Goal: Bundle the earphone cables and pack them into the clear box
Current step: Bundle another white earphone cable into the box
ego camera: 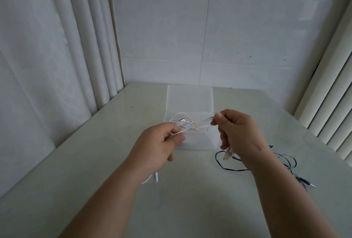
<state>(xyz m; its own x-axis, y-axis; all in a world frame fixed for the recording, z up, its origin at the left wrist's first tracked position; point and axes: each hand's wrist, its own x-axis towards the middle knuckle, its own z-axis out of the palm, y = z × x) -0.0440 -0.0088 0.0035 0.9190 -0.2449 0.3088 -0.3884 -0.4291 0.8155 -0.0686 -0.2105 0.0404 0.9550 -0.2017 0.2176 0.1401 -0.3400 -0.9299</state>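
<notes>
White cable (182, 123) hangs in loose loops between two bare hands, above the pale desk (95, 161) and in front of the box (190, 100). The left grip (160, 142) is curled round one side of the loops, with the thumb pressed over the strands against the forefinger. The loops fan out from it toward the right. Below this hand a strand drops past the wrist and ends in a white plug (156, 177) hanging just over the desk.

The right grip (238, 133) pinches a thin stretch of the same cable between thumb and forefinger, up near the top of the hand; that stretch is blurred. Its other fingers are curled, and a pale end (227, 155) dangles from beneath them, too smeared to name.

The box is clear and stands on the desk at the far middle, behind both hands. Its lid looks raised at the back, though the see-through walls make this hard to judge. Whether the loops dip inside it or hang just before it I cannot tell.

A blue cable (217, 161) lies in slack curls on the desk at the right, running under the right forearm. Its jack (310, 185) lies on the desk further right, tip pointing right.

A white curtain (47, 47) hangs at the left, pale slats (333, 104) at the right, and a tiled wall (209, 28) stands behind the desk.
</notes>
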